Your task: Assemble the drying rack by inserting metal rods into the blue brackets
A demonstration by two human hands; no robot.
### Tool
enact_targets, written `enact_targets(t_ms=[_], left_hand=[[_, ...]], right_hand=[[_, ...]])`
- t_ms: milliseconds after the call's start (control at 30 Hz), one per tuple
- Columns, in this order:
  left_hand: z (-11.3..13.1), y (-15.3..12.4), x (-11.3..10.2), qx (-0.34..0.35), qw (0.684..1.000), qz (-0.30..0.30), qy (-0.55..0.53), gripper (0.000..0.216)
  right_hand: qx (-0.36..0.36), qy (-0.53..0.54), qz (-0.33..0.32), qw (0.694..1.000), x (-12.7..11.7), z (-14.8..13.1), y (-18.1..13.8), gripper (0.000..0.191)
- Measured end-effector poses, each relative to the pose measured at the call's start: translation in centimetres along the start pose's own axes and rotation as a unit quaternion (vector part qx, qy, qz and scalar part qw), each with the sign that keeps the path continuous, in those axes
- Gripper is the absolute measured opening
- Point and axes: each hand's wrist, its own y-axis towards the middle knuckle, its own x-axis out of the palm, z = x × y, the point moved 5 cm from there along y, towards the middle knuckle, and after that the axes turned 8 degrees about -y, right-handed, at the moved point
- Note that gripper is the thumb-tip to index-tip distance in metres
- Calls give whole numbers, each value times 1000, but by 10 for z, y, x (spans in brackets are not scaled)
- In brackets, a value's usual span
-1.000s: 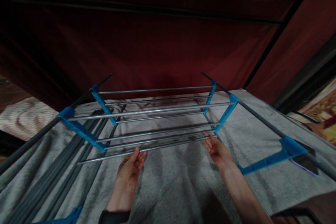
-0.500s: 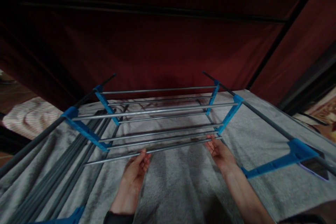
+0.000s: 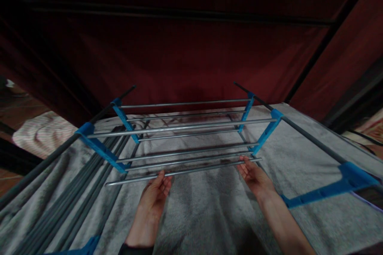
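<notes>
Left hand (image 3: 157, 195): loose metal rod (image 3: 203, 169) was pinched, lower centre.
Right hand (image 3: 253, 177): same rod was held by fingertips near its right end.
Rod shift: slightly rightward past blue brackets (image 3: 104, 152); both ends were left free.

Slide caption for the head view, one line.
Left hand and right hand hold a metal rod in front of a rack with blue brackets, above gray cloth.

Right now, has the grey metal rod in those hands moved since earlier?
Yes, the rod slid right, relative to the blue plastic bracket near its right end.
</notes>
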Motion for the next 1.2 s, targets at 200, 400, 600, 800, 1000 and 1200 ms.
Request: enact_targets(t_ms=[200, 400, 600, 800, 1000, 1200], left_hand=[[14, 3, -3, 30, 999, -3, -22, 21], [34, 9, -11, 57, 995, 40, -73, 31], [46, 13, -17, 81, 991, 65, -87, 35], [32, 13, -11, 79, 995, 26, -53, 29], [4, 0, 3, 34, 999, -11, -2, 24], [-28, -7, 13, -26, 998, -54, 20, 25]], right_hand=[[16, 11, 29, 999, -7, -8, 5, 17], [24, 17, 43, 999, -9, -20, 2, 21], [30, 16, 56, 998, -8, -26, -1, 22], [12, 2, 45, 999, -6, -21, 0, 21], [-2, 3, 8, 1000, 8, -3, -10, 15], [12, -10, -36, 999, 24, 24, -20, 13]])
